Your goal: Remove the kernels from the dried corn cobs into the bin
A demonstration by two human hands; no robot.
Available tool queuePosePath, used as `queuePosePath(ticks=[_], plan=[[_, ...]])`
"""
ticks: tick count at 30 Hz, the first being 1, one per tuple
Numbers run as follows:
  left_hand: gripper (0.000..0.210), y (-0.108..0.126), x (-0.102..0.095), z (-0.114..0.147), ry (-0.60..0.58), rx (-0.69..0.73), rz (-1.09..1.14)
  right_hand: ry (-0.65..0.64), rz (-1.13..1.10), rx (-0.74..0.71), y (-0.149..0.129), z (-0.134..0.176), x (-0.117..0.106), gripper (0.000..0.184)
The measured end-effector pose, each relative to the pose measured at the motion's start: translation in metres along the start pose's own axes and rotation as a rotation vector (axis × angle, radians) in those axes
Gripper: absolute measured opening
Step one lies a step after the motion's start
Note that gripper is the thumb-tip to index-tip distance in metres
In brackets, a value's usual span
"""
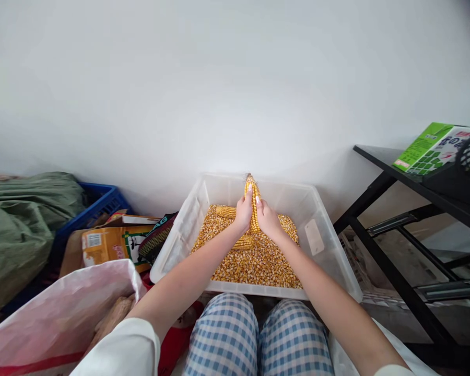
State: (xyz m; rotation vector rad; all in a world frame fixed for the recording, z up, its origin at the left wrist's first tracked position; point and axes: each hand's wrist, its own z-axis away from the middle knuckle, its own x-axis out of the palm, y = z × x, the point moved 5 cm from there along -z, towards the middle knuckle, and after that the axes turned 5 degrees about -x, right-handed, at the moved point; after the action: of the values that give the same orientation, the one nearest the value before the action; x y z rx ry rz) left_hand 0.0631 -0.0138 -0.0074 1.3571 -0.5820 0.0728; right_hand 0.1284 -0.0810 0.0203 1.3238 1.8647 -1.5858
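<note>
Both my hands are wrapped round one yellow corn cob [254,219], held upright over a clear plastic bin. My left hand [243,211] grips its left side, thumb pointing up near the tip. Lower on the right side, my right hand [267,218] has its thumb pressed on the kernels. Loose corn kernels [254,266] cover the floor of the plastic bin [335,250]. Another corn cob [226,212] lies on them at the back left, and one more cob [243,242] lies below my left wrist, partly hidden by it.
A white sack [102,284] stands open at the left front. Behind it are an orange package [104,245], a blue crate [105,196] and a green cloth cover [27,219]. On the right, a black table [376,154] carries a green-and-white box [426,149]. A white wall [235,89] rises behind the bin.
</note>
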Motion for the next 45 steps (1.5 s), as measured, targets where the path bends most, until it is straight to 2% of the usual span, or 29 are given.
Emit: queuePosePath(ticks=[7, 12, 16, 21, 25, 30, 34, 36, 40, 45], plan=[[0.052, -0.001, 0.002, 0.001, -0.040, -0.093, 0.095, -0.065, 0.086, -0.091, -0.008, 0.002, -0.007, 0.058], [0.052, 0.003, 0.003, 0.004, -0.038, -0.100, 0.092, -0.067, 0.073, -0.079, -0.009, 0.003, -0.011, 0.060], [0.054, 0.000, 0.000, 0.002, -0.028, -0.131, 0.084, -0.081, -0.022, -0.050, -0.002, 0.001, -0.006, 0.057], [0.059, -0.002, 0.000, -0.003, -0.067, -0.204, 0.115, -0.024, -0.218, -0.030, 0.007, -0.006, -0.005, 0.053], [0.061, 0.002, 0.004, -0.002, -0.076, -0.176, 0.110, -0.035, -0.300, 0.045, 0.010, -0.009, -0.011, 0.065], [0.053, 0.004, 0.009, 0.004, -0.069, -0.092, -0.032, 0.099, -0.156, 0.000, 0.011, -0.012, -0.026, 0.061], [0.042, 0.007, 0.008, 0.010, 0.032, 0.025, -0.215, 0.128, -0.140, -0.023, 0.013, -0.014, -0.021, 0.058], [0.042, 0.008, 0.009, 0.013, 0.040, 0.065, -0.264, 0.145, -0.188, 0.017, 0.014, -0.013, -0.017, 0.057], [0.043, 0.001, 0.010, 0.015, 0.032, 0.028, -0.182, 0.103, -0.261, 0.124, 0.016, -0.008, -0.008, 0.058], [0.042, -0.006, 0.012, 0.015, -0.011, -0.019, -0.102, 0.064, -0.141, 0.075, 0.013, -0.007, -0.012, 0.055]])
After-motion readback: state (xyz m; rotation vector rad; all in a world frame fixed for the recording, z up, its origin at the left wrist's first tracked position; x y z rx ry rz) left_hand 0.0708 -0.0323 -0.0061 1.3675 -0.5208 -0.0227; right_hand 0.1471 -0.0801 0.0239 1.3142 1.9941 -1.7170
